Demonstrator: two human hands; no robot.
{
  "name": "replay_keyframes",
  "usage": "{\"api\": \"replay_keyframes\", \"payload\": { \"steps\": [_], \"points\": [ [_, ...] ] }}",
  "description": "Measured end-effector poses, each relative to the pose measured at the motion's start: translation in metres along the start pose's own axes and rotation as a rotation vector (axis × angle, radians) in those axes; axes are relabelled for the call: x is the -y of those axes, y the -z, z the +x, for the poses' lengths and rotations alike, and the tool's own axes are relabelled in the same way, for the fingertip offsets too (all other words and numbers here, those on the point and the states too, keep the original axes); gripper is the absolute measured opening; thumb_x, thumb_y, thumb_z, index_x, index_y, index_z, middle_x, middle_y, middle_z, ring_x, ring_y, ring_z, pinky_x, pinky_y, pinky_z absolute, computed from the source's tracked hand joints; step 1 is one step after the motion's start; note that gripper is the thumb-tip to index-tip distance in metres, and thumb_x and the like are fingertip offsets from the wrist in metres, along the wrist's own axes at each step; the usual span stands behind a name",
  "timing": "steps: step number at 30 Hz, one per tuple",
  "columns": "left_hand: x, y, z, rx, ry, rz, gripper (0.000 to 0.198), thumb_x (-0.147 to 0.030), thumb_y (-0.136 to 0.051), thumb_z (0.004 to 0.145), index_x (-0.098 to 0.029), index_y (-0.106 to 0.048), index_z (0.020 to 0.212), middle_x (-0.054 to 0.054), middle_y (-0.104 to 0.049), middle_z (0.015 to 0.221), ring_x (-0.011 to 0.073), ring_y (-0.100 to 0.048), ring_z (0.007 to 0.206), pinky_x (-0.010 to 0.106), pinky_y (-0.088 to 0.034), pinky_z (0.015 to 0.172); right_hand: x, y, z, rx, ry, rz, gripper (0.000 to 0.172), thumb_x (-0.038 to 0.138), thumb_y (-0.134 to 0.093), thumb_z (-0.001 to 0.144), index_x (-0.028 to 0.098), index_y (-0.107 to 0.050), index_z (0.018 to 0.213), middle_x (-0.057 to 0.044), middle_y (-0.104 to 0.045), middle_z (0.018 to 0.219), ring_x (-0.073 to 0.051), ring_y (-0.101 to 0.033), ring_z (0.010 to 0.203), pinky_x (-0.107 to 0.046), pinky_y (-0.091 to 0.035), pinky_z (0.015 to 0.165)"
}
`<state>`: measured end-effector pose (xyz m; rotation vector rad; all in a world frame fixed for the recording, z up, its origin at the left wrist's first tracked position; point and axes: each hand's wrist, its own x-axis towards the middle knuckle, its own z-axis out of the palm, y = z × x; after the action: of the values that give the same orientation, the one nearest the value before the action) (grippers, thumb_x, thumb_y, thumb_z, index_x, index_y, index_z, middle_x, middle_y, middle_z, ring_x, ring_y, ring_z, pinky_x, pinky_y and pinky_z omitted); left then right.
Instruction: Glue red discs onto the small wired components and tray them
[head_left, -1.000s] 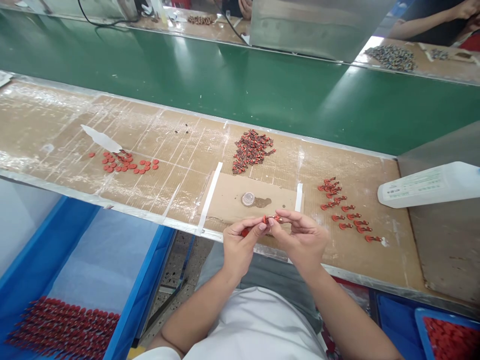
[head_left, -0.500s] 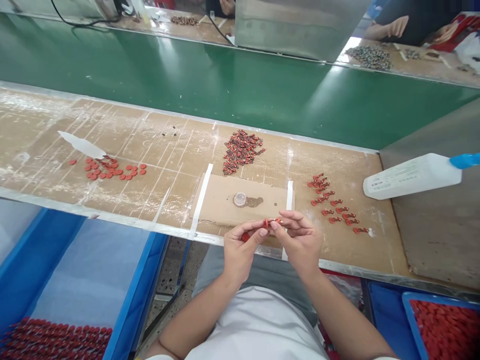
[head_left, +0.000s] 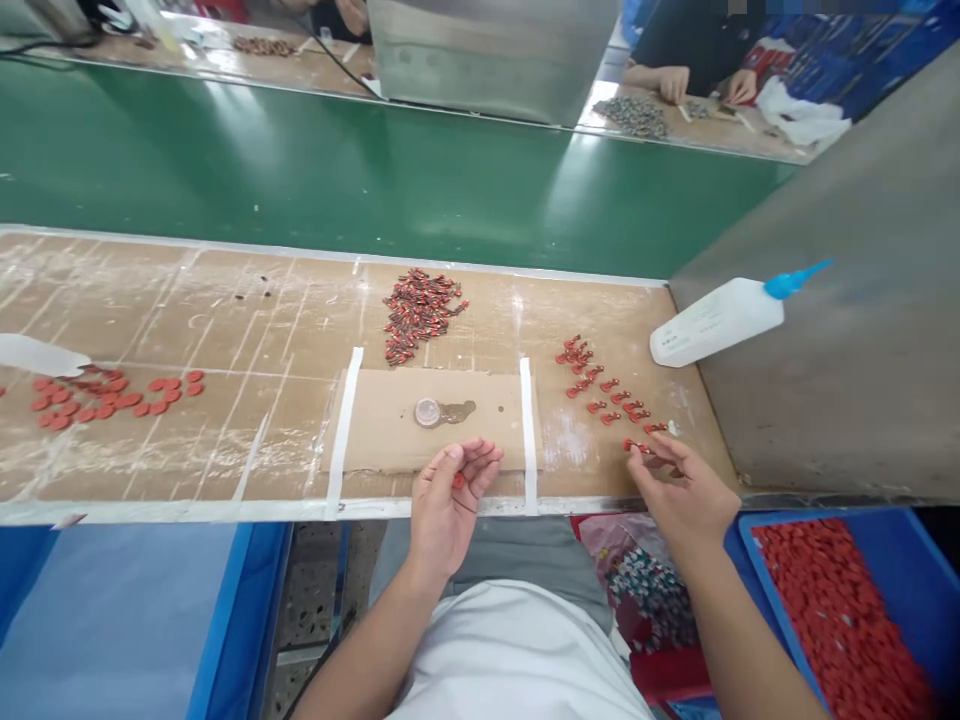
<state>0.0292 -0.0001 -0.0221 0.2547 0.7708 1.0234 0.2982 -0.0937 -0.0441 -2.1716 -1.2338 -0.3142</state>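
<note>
My left hand (head_left: 446, 500) hovers at the front edge of a taped cardboard pad (head_left: 390, 425), fingers loosely curled around a small red piece in the palm. My right hand (head_left: 679, 485) has reached to the right and pinches a small red assembled part (head_left: 637, 447) at the near end of a row of like red parts (head_left: 600, 385) laid on the bench. A small round glue cap (head_left: 427, 411) with a wet stain sits on the pad. A heap of red-and-dark parts (head_left: 418, 310) lies behind the pad.
Red discs (head_left: 112, 390) lie scattered at the left beside a white strip (head_left: 34, 352). A white squeeze bottle with a blue nozzle (head_left: 720, 318) lies at the right against a grey metal wall (head_left: 847, 330). A green conveyor belt (head_left: 337, 170) runs behind. A blue bin of red discs (head_left: 847, 610) stands lower right. Other people's hands work across the belt.
My hands have parted: the right one carried the assembled red part rightwards to the row, while the left stayed near the pad. The view has swung to the right.
</note>
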Motion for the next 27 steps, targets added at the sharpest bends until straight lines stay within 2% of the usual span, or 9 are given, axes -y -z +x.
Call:
{"api": "replay_keyframes", "payload": {
  "steps": [3, 6, 11, 16, 20, 22, 24, 25, 27],
  "points": [
    [0.002, -0.002, 0.002, 0.019, 0.017, 0.003, 0.021, -0.031, -0.068, 0.084, -0.014, -0.074, 0.093, 0.009, -0.077, 0.094, 0.0181, -0.073, 0.092, 0.029, -0.057, 0.086, -0.012, -0.004, 0.008, -0.001, 0.087, -0.132, 0.033, 0.036, -0.067, 0.081, 0.019, -0.069, 0.110, -0.007, -0.076, 0.089, -0.022, -0.071, 0.079, -0.036, -0.056, 0.081],
    [0.001, -0.003, 0.001, 0.020, 0.021, 0.012, 0.019, -0.030, -0.067, 0.085, -0.014, -0.074, 0.093, 0.009, -0.077, 0.094, 0.0178, -0.072, 0.092, 0.028, -0.057, 0.086, -0.011, -0.011, 0.014, 0.032, 0.143, -0.168, 0.032, 0.036, -0.063, 0.084, 0.019, -0.069, 0.110, -0.007, -0.076, 0.091, -0.023, -0.072, 0.084, -0.035, -0.055, 0.082],
    [-0.001, 0.000, 0.000, 0.008, 0.023, 0.018, 0.020, -0.030, -0.067, 0.084, -0.014, -0.074, 0.094, 0.009, -0.076, 0.096, 0.0186, -0.072, 0.094, 0.029, -0.057, 0.088, -0.005, -0.018, 0.018, 0.064, 0.109, -0.150, 0.032, 0.038, -0.061, 0.085, 0.018, -0.068, 0.110, -0.009, -0.076, 0.093, -0.023, -0.071, 0.085, -0.036, -0.055, 0.084],
    [-0.002, 0.001, 0.000, 0.006, 0.040, 0.013, 0.020, -0.030, -0.068, 0.082, -0.014, -0.075, 0.094, 0.009, -0.077, 0.095, 0.0185, -0.072, 0.093, 0.029, -0.058, 0.088, -0.003, -0.013, 0.017, 0.060, 0.088, -0.102, 0.037, 0.038, -0.063, 0.083, 0.018, -0.066, 0.113, -0.009, -0.076, 0.100, -0.022, -0.072, 0.082, -0.035, -0.056, 0.083],
    [-0.002, -0.001, -0.002, 0.017, 0.079, -0.005, 0.019, -0.028, -0.067, 0.083, -0.014, -0.075, 0.092, 0.009, -0.076, 0.095, 0.0184, -0.072, 0.093, 0.029, -0.058, 0.088, -0.003, 0.000, 0.010, -0.044, 0.038, -0.103, 0.036, 0.036, -0.067, 0.080, 0.019, -0.066, 0.112, -0.007, -0.076, 0.093, -0.019, -0.070, 0.070, -0.034, -0.056, 0.076],
    [-0.002, -0.003, -0.003, 0.037, 0.106, -0.023, 0.020, -0.028, -0.064, 0.084, -0.014, -0.075, 0.093, 0.009, -0.076, 0.097, 0.0190, -0.072, 0.095, 0.030, -0.057, 0.089, 0.004, 0.009, 0.004, -0.138, 0.034, -0.060, 0.034, 0.031, -0.069, 0.078, 0.020, -0.067, 0.110, -0.005, -0.076, 0.087, -0.017, -0.067, 0.061, -0.032, -0.055, 0.067],
    [-0.002, -0.006, -0.004, 0.074, 0.131, -0.046, 0.024, -0.029, -0.059, 0.087, -0.013, -0.074, 0.098, 0.010, -0.075, 0.102, 0.0210, -0.070, 0.101, 0.032, -0.055, 0.093, 0.020, 0.018, -0.004, -0.150, 0.076, 0.061, 0.031, 0.026, -0.070, 0.077, 0.023, -0.068, 0.108, -0.003, -0.076, 0.083, -0.015, -0.063, 0.054, -0.030, -0.053, 0.059],
    [-0.001, -0.008, -0.004, 0.097, 0.140, -0.057, 0.027, -0.030, -0.057, 0.088, -0.013, -0.073, 0.101, 0.012, -0.074, 0.106, 0.0225, -0.069, 0.106, 0.034, -0.053, 0.097, 0.032, 0.021, -0.009, -0.109, 0.116, 0.142, 0.031, 0.024, -0.071, 0.076, 0.025, -0.068, 0.107, -0.002, -0.076, 0.083, -0.014, -0.061, 0.052, -0.029, -0.053, 0.057],
    [0.002, -0.013, -0.005, 0.147, 0.154, -0.079, 0.033, -0.033, -0.052, 0.090, -0.013, -0.071, 0.108, 0.014, -0.071, 0.117, 0.0258, -0.063, 0.116, 0.039, -0.047, 0.105, 0.059, 0.023, -0.017, 0.068, 0.236, 0.275, 0.032, 0.022, -0.073, 0.075, 0.028, -0.068, 0.106, 0.000, -0.076, 0.083, -0.013, -0.061, 0.052, -0.028, -0.053, 0.058]
  ]
}}
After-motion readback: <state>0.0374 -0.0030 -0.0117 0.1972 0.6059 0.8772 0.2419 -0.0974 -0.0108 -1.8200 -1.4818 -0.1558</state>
